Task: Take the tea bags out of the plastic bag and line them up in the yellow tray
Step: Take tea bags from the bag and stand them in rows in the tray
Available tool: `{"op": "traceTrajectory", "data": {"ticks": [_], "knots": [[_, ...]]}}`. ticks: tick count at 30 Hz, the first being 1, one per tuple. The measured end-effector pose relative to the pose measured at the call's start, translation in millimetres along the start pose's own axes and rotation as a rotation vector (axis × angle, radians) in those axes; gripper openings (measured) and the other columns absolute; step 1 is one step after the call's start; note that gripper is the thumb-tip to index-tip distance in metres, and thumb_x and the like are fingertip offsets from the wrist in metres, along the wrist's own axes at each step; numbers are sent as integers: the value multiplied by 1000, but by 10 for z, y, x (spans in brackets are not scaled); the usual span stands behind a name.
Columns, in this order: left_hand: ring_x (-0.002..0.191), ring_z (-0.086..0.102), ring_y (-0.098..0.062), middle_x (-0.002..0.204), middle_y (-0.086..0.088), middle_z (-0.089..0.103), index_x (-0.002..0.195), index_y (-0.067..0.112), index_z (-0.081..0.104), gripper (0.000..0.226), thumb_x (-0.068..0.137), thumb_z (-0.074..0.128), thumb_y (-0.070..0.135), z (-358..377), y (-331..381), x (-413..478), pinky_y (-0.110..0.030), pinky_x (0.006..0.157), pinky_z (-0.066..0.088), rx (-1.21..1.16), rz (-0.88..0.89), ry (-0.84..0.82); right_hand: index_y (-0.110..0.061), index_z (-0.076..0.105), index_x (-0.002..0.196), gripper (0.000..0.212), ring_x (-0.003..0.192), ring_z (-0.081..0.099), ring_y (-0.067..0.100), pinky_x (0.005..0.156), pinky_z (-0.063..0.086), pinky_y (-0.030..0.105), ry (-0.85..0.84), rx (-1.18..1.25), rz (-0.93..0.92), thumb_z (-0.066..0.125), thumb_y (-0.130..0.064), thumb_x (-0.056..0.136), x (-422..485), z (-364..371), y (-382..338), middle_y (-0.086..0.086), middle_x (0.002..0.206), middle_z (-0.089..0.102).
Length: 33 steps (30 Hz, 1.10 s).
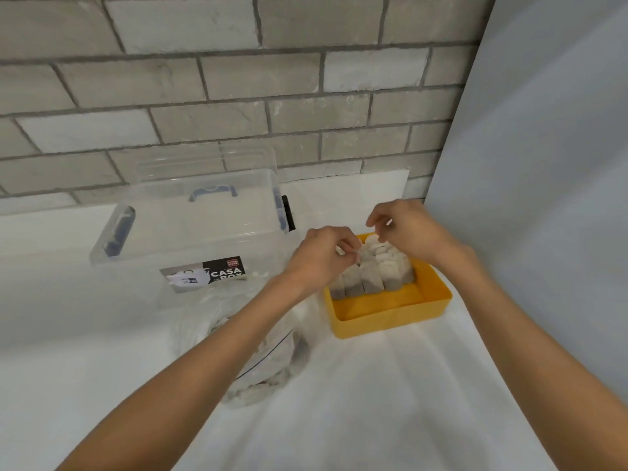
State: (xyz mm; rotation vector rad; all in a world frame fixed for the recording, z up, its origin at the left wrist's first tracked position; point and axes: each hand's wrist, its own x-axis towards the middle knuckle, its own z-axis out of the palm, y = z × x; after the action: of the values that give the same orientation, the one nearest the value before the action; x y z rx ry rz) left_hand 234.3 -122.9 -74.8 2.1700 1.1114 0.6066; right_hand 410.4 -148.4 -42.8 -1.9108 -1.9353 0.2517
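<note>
We see the left hand (323,258) and right hand (409,232) over the yellow tray (390,314); each pinches the tops of tea bags (372,278) standing in rows there. The plastic bag (261,338) lies just left.

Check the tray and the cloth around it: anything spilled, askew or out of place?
Nothing stands out. The tea bags stand upright in rows in the far part of the yellow tray; none lie loose on the cloth. The plastic bag sits left of the tray, unspilled.
</note>
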Motion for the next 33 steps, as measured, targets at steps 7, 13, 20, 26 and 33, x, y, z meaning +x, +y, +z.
{"op": "traceTrajectory", "data": {"ticks": [7, 13, 20, 26, 33], "knots": [[63, 56, 4, 81, 13, 66, 91, 23, 72, 12, 83, 70, 15, -665, -332, -792, -2, 61, 38, 2, -127, 48, -14, 70, 98, 28, 68, 58, 3, 62, 38, -2, -136, 139, -173, 49, 1, 88, -166, 222, -861, -3, 81, 66], [56, 59, 5, 78, 0, 71, 86, 19, 69, 21, 82, 64, -1, -740, -832, -1335, -5, 60, 43, 51, -278, 14, -12, 71, 97, 26, 72, 60, 14, 68, 45, 15, -345, 220, -273, 54, 2, 85, -359, 851, -1371, 8, 85, 70], [83, 62, -9, 79, 14, 68, 91, 31, 68, 26, 77, 66, 53, -451, -974, -1458, -29, 68, 47, 158, -472, -29, -15, 61, 117, 32, 95, 58, 24, 72, 38, 21, -470, 18, -195, 58, -5, 87, -463, 1279, -1360, 12, 113, 56], [89, 61, -17, 79, 10, 57, 85, 29, 64, 13, 79, 70, 39, -243, -887, -1410, -26, 68, 39, 154, -511, 48, -13, 62, 117, 40, 90, 50, 15, 77, 37, 16, -409, 74, -168, 47, 7, 86, -475, 1255, -1314, 12, 110, 59], [53, 52, 0, 58, 10, 53, 77, 20, 66, 10, 80, 76, 19, -471, -1022, -1498, -6, 53, 36, -71, -457, 221, -14, 68, 101, 34, 81, 59, 16, 77, 50, 26, -305, 262, -99, 44, 5, 85, -432, 1136, -1271, 2, 77, 63]]}}
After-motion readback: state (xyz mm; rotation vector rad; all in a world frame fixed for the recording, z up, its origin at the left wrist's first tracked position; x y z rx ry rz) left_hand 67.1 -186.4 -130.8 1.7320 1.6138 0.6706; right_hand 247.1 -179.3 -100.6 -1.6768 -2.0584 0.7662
